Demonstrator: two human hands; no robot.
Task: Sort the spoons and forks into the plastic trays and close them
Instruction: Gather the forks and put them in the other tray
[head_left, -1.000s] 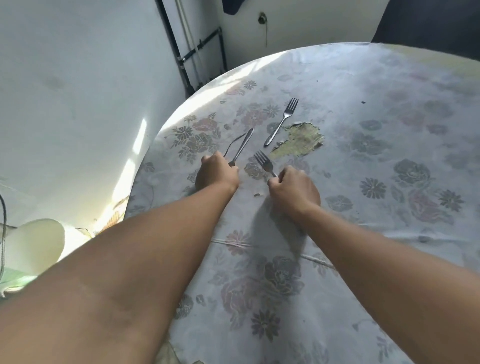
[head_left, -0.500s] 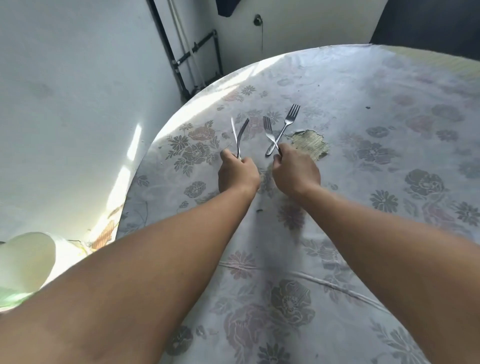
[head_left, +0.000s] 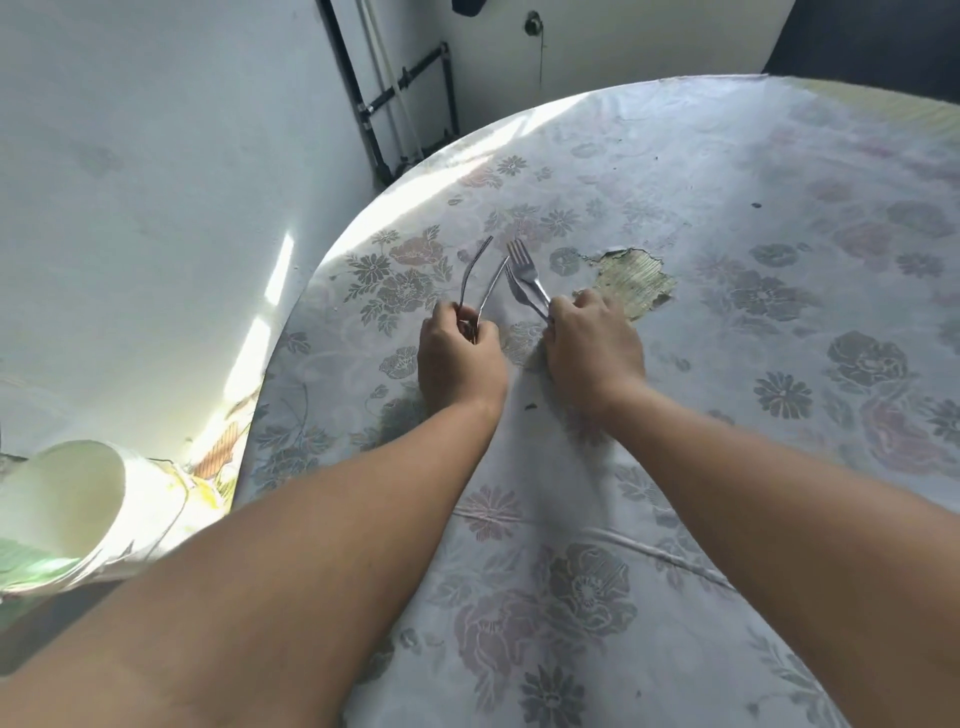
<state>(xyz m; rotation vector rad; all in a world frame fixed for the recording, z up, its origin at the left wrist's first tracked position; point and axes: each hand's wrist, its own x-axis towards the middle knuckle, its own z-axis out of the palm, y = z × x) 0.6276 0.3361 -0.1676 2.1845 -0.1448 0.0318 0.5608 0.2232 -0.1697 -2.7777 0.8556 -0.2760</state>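
The last loose fork is off the bench (head_left: 675, 519): right hand (head_left: 595, 345) now grips two forks (head_left: 525, 283), left hand (head_left: 460, 358) two utensils (head_left: 480, 283). Trays next, none in view.

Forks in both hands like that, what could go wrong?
Each hand holds two utensils by the handle ends only: the left hand grips two thin pieces, the right hand two forks. One could slip out. The tips nearly cross and might clash. No tray is in view, so carrying comes next.
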